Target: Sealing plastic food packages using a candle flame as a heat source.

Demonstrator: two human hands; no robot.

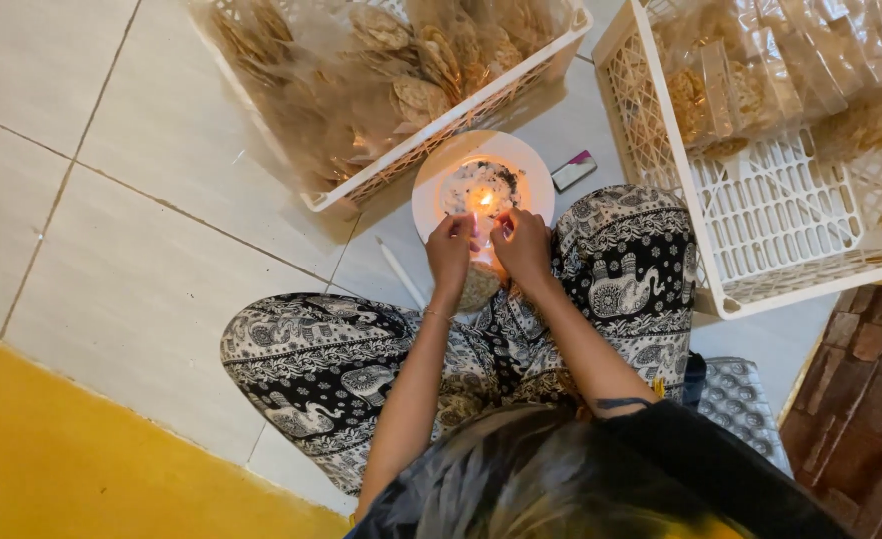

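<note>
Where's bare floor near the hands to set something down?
Open white tile lies to the person's left, bordered by the left crate, the left knee and the yellow strip. It is crowded ahead: both hands hold a bag over the candle plate, squeezed between the two crates, with a lighter beside it.

Your hands (pixel 486 245) meet over the plate (pixel 431 200) on the floor (pixel 112 250). One basket (pixel 441 125) sits behind it, another basket (pixel 760 220) to its right.
</note>
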